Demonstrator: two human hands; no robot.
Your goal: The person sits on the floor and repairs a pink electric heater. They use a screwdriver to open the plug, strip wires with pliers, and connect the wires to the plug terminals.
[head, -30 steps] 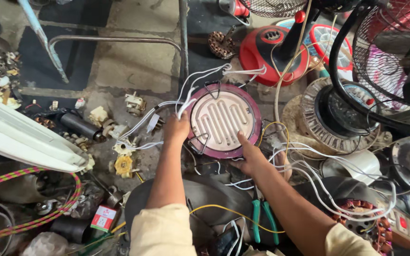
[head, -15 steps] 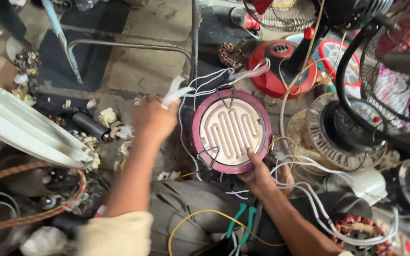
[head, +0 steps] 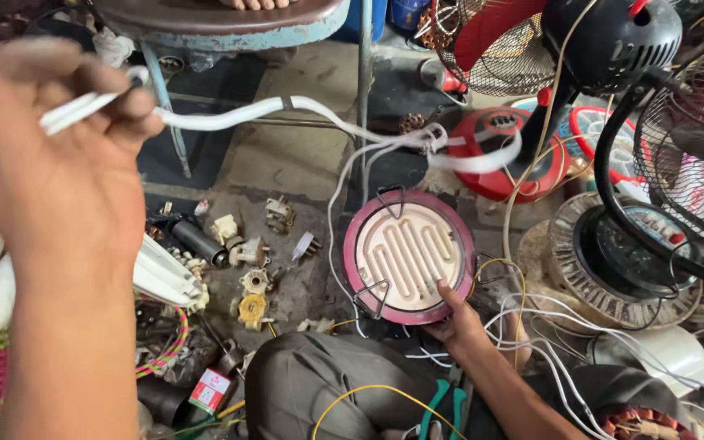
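My left hand (head: pixel 63 175) is raised close to the camera at the left, fingers pinched on a flat white cable (head: pixel 230 116) that stretches from it across to the right. The cable runs down toward a round heater plate (head: pixel 407 254) with a pink rim and a cream coiled face, lying flat on the floor. My right hand (head: pixel 459 324) grips the near right edge of that plate. My knee in grey trousers (head: pixel 311 383) is just below it.
Small electrical parts and sockets (head: pixel 246 269) litter the floor left of the plate. A black fan (head: pixel 653 98) with wire guards, a red round base (head: pixel 503 155) and a wound motor stator (head: pixel 613 261) crowd the right. Loose white wires (head: pixel 564 342) tangle near my right arm. Green-handled pliers (head: pixel 442 407) lie at the bottom.
My left hand has left the plate's edge, taken the white cable and lifted it up and to the left, close to the camera. My right hand stays on the plate.
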